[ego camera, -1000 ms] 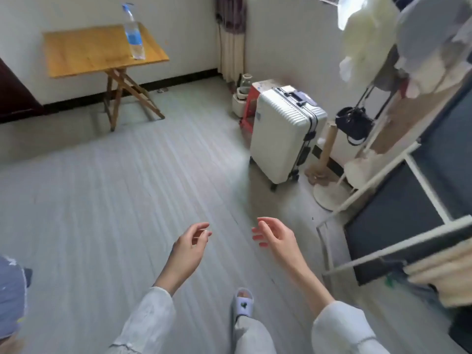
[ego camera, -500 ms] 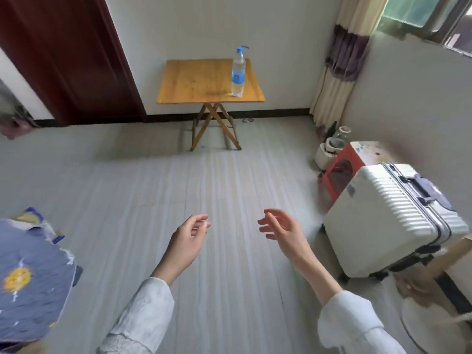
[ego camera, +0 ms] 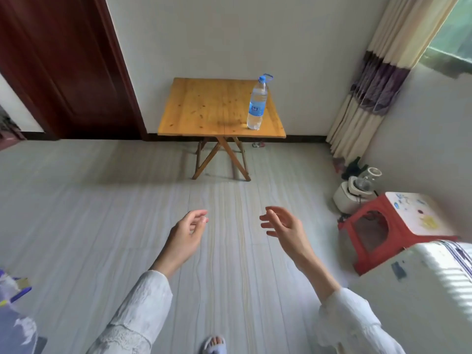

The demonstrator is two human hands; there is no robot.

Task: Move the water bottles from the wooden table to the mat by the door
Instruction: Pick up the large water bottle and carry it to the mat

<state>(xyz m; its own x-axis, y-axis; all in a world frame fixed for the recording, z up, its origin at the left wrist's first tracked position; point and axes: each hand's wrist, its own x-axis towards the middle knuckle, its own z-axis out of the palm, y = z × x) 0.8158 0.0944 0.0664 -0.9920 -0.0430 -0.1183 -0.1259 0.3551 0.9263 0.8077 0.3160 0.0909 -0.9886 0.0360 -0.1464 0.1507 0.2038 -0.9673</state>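
Note:
A clear water bottle [ego camera: 257, 103] with a blue cap and blue label stands upright near the right front corner of the wooden folding table [ego camera: 204, 108], against the far wall. My left hand [ego camera: 186, 235] and my right hand [ego camera: 284, 227] hover over the floor well short of the table, palms facing each other, fingers loosely curled and holding nothing. A dark red door [ego camera: 63, 65] stands to the left of the table. No mat shows in this view.
A red plastic stool [ego camera: 393, 233] and a white suitcase [ego camera: 421, 297] stand on the right. A white appliance [ego camera: 355, 192] sits by the curtain [ego camera: 378, 77]. Blue patterned fabric [ego camera: 12, 320] lies at the lower left. Grey floor stretches ahead.
The view has swung left and moved closer, so the table and bottle now sit straight ahead and larger. Both hands stay raised and empty, little changed.

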